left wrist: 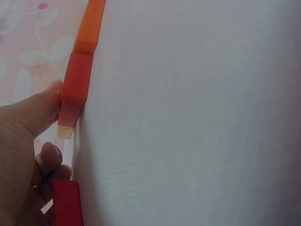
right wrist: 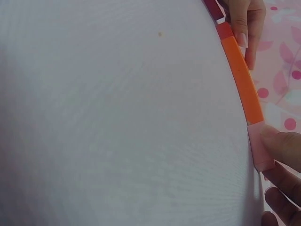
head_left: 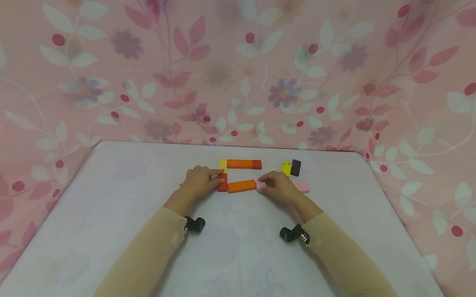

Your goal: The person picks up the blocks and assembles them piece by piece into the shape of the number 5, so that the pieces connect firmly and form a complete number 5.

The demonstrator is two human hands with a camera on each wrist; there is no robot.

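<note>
My left hand [head_left: 199,180] touches a red block [head_left: 222,186], its index finger reaching toward the far end beside a pale yellow block [head_left: 223,164]. In the left wrist view, a fingertip rests against the red block's [left wrist: 76,80] side. An orange block [head_left: 242,186] lies slightly slanted to the right of the red one. At its other end my right hand [head_left: 279,186] pinches a pink block [right wrist: 259,146] between thumb and fingers. That pink block meets the orange block [right wrist: 242,82] in the right wrist view. The right fingers partly hide it from the head.
Behind lies an orange block [head_left: 239,164] with a small red block [head_left: 257,164] at its right end. A bright yellow block [head_left: 286,168], a dark brown block [head_left: 296,167] and another pink block [head_left: 303,187] sit to the right. A dark red block [left wrist: 67,202] is by the left fingers.
</note>
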